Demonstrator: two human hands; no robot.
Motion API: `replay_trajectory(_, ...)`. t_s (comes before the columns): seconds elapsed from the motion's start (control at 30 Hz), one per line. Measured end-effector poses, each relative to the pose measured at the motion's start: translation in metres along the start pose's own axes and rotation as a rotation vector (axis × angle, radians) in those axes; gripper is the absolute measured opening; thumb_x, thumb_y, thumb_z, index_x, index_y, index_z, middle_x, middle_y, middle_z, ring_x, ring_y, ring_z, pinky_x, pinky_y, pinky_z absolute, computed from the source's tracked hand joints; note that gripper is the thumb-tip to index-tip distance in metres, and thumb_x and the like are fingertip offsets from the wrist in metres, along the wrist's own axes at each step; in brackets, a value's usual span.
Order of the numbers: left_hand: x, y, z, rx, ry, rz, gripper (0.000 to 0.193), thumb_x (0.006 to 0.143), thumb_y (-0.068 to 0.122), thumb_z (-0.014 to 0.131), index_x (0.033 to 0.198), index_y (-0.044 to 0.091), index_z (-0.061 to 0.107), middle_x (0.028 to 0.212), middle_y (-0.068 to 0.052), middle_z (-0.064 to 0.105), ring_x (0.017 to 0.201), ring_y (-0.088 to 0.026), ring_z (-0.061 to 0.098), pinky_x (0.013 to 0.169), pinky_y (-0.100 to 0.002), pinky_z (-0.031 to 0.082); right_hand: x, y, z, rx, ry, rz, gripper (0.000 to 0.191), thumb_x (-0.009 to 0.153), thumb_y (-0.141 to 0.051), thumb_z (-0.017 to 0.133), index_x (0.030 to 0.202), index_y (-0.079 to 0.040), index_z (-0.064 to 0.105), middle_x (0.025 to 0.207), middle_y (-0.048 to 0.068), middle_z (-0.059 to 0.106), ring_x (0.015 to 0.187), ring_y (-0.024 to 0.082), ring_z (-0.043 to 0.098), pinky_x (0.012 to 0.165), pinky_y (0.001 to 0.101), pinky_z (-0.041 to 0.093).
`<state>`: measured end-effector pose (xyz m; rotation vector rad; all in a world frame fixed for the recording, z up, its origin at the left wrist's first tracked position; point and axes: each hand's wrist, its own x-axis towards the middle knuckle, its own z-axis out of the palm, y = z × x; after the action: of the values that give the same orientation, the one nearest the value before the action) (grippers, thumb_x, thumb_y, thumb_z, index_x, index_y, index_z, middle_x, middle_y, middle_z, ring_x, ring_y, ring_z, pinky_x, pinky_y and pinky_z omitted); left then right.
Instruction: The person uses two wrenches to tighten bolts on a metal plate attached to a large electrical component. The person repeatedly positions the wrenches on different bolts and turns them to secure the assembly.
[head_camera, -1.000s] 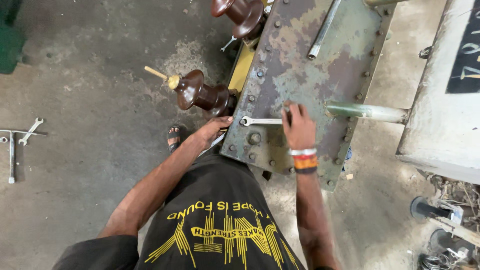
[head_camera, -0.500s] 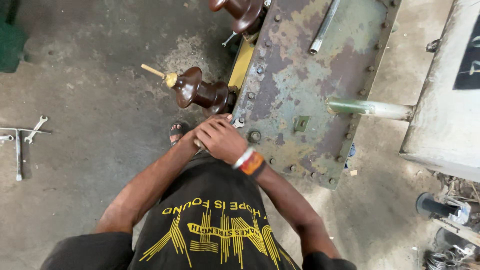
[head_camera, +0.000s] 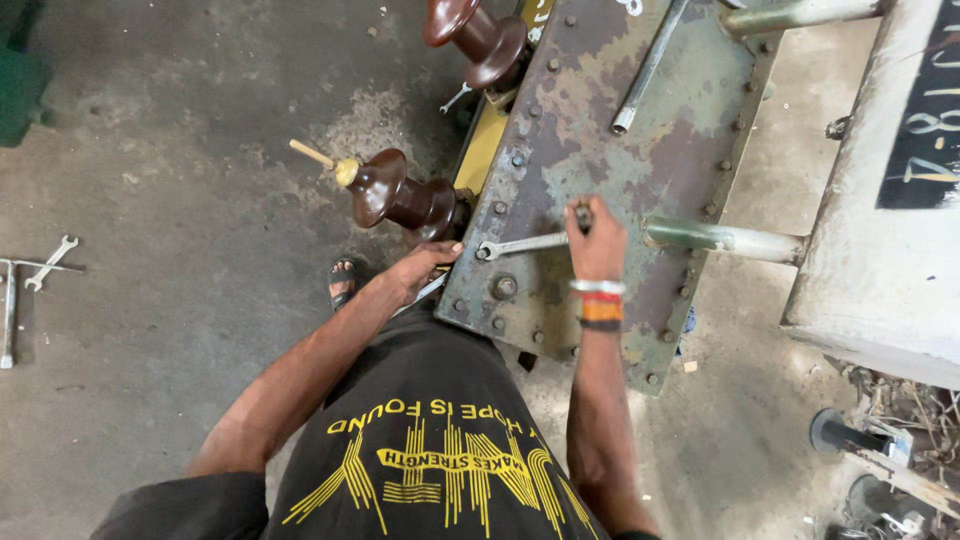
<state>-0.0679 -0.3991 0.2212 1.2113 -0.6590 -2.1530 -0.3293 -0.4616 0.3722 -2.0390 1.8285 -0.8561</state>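
Right hand (head_camera: 596, 240) closed round the outer end of a spanner (head_camera: 524, 244), fingers wrapped tight on the handle; ring end seated on a bolt (head_camera: 485, 251) near the left edge of the rusty steel cover plate (head_camera: 640, 150). Left hand (head_camera: 425, 266) braced at the plate's near-left corner, fingers loosely curled, pinching nothing, just below a brown ribbed insulator (head_camera: 400, 197). Could slip off the corroded bolt under a hard pull, knuckles then striking neighbouring bolt heads. Spanner lying flat on the plate, handle inside the right fist, ring end just beside the left fingertips
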Motion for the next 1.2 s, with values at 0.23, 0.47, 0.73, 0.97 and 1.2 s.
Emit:
replay_trajectory(0.23, -0.018, 0.016, 0.000, -0.093, -0.088, -0.040, 0.039, 0.102, 0.036, 0.058, 0.130, 0.012, 0.068, 0.118, 0.001, 0.070, 0.109, -0.016, 0.059, 0.093, -0.036, 0.046, -0.141, -0.068, -0.040, -0.044, -0.118, -0.156, 0.033, 0.092, -0.016, 0.073, 0.124, -0.014, 0.068, 0.119, 0.009, 0.064, 0.095, 0.027, 0.070, 0.075, 0.0377, 0.058)
replay_trajectory(0.47, -0.008, 0.008, -0.003, -0.066, -0.090, -0.027, 0.035, 0.103, 0.035, 0.057, 0.127, 0.012, 0.068, 0.112, 0.003, 0.069, 0.103, -0.012, 0.057, 0.088, -0.032, 0.046, -0.128, -0.119, -0.025, -0.258, -0.343, -0.641, 0.018, 0.090, -0.022, 0.074, 0.105, -0.013, 0.067, 0.106, 0.007, 0.063, 0.095, 0.027, 0.068, 0.077, 0.0401, 0.055)
replay_trajectory(0.73, 0.009, -0.020, -0.020, 0.044, -0.074, 0.381, 0.036, 0.101, 0.028, 0.059, 0.132, 0.010, 0.064, 0.131, -0.004, 0.064, 0.124, -0.019, 0.055, 0.108, -0.039, 0.043, -0.036, -0.186, 0.106, 0.114, -0.477, -0.702, 0.017, 0.099, -0.028, 0.066, 0.102, -0.011, 0.063, 0.089, 0.006, 0.066, 0.074, 0.029, 0.069, 0.064, 0.0432, 0.055)
replay_trajectory(0.97, -0.007, 0.007, 0.007, -0.034, 0.101, -0.009, 0.052, 0.096, 0.039, 0.063, 0.140, 0.012, 0.061, 0.139, 0.003, 0.061, 0.132, -0.017, 0.047, 0.109, -0.039, 0.033, 0.085, -0.130, 0.105, 0.020, -0.104, -0.261, 0.019, 0.096, -0.031, 0.064, 0.095, -0.013, 0.069, 0.084, 0.015, 0.072, 0.077, 0.043, 0.069, 0.068, 0.0516, 0.056)
replay_trajectory(1.2, -0.012, 0.005, 0.007, -0.008, 0.037, 0.020, 0.052, 0.097, 0.044, 0.058, 0.140, 0.016, 0.061, 0.139, 0.004, 0.062, 0.131, -0.014, 0.048, 0.108, -0.040, 0.032, 0.031, -0.045, 0.011, -0.067, 0.060, -0.053, 0.024, 0.094, -0.030, 0.074, 0.092, -0.006, 0.070, 0.082, 0.016, 0.073, 0.073, 0.038, 0.071, 0.065, 0.0453, 0.055)
